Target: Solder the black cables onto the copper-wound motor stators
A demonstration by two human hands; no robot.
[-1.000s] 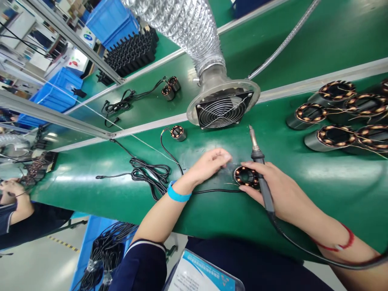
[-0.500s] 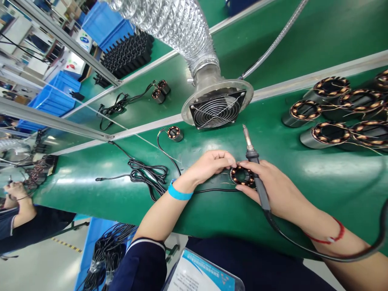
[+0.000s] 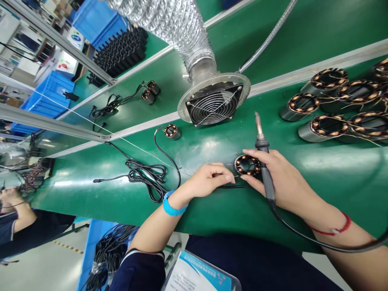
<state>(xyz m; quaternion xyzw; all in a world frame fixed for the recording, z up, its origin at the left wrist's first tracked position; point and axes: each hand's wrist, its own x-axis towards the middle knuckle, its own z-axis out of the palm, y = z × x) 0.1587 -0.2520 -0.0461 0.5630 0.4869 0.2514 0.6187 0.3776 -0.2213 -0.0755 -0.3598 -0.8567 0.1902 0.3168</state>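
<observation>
My right hand (image 3: 283, 180) holds a soldering iron (image 3: 267, 178) against its palm, the metal tip pointing away from me. Its thumb and index finger also clasp a round motor stator (image 3: 239, 165) with copper windings, just above the bench. To the left of the stator, my left hand (image 3: 212, 178) is closed in a pinch on one of the stator's thin wire leads (image 3: 237, 176). Part of the lead is hidden by the fingers. A black cable (image 3: 232, 186) runs along the bench beneath my left hand.
A fume extractor fan (image 3: 214, 107) hangs ahead of my hands. Several wound stators (image 3: 325, 127) stand at the right. A single wired stator (image 3: 172, 131) and a coiled black cable (image 3: 145, 173) lie left. Another person's hands (image 3: 12, 196) show at the far left.
My left hand has moved from the stator's upper edge down to its lower left side. My right hand, with the iron and stator, has shifted slightly right. The view has shifted a little.
</observation>
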